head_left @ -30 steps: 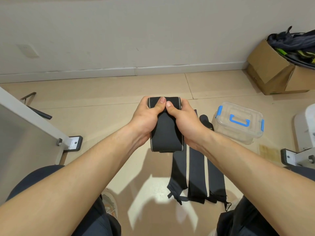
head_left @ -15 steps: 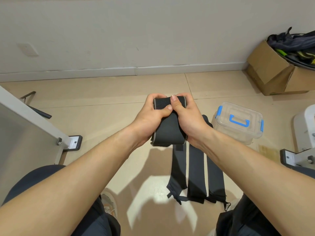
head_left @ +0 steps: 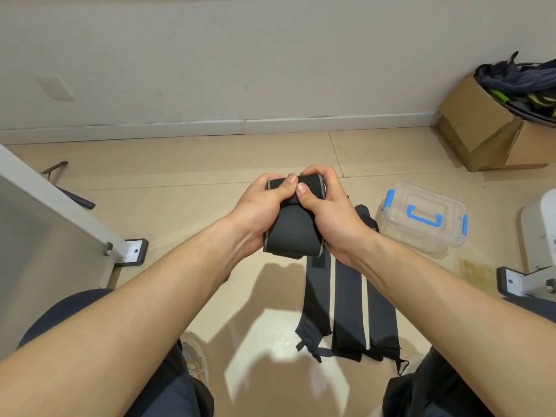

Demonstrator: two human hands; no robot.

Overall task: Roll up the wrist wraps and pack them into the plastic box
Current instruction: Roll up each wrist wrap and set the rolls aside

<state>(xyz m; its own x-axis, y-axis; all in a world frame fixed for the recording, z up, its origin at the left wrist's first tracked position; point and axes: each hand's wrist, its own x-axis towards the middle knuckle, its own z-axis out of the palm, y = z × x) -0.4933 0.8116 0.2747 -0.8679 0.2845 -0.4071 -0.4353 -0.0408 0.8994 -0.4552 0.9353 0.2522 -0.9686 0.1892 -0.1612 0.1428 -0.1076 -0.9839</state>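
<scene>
A black wrist wrap (head_left: 293, 233) with grey edging is held in the air above the floor, its far end curled into a roll. My left hand (head_left: 258, 209) grips its left side and my right hand (head_left: 329, 212) grips its right side, both thumbs pressing on top of the roll. Three more black wrist wraps (head_left: 349, 299) lie flat side by side on the floor beneath my right forearm. The clear plastic box (head_left: 421, 219) with blue latches and handle stands to the right, its lid on.
A cardboard box (head_left: 487, 133) stuffed with dark gear sits in the far right corner. A grey panel with a bracket foot (head_left: 132, 251) stands at left, another bracket (head_left: 523, 284) at right. My knees frame the bottom edge.
The rolled end has grown and the flat hanging part of the wrap has shortened. Both hands have curled further over the roll.
</scene>
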